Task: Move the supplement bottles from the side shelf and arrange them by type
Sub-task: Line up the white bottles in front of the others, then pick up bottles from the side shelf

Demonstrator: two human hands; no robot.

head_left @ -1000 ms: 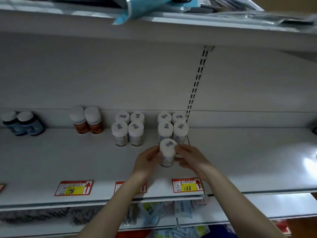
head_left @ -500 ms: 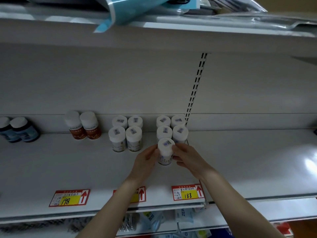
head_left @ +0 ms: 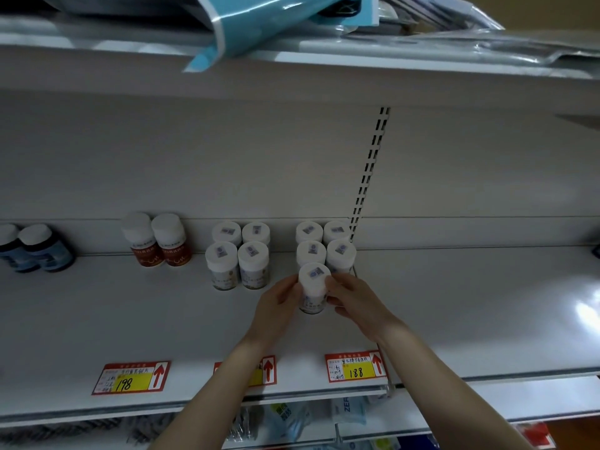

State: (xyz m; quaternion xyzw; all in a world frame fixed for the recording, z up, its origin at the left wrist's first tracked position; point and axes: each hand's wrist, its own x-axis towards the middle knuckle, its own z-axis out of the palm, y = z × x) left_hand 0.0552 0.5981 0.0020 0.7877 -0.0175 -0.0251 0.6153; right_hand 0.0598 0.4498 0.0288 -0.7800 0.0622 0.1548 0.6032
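Squarely between your two hands, one bottle stood at the front of its group.

You had the white-capped bottle held from both sides. Your left hand curled round its left flank and your right hand round its right, so neither was nearer than the other. Its long axis stood upright, with the cap facing up at you. I could not tell whether its base had met the shelf. Just beyond your fingertips stood four matching bottles in a two-by-two block. Yours sat in line with the block's left column, touching or nearly touching the bottle behind it. A second block of white-capped bottles stood off beyond your left hand. As I judged it, the coming move was only a short settle straight away from you.
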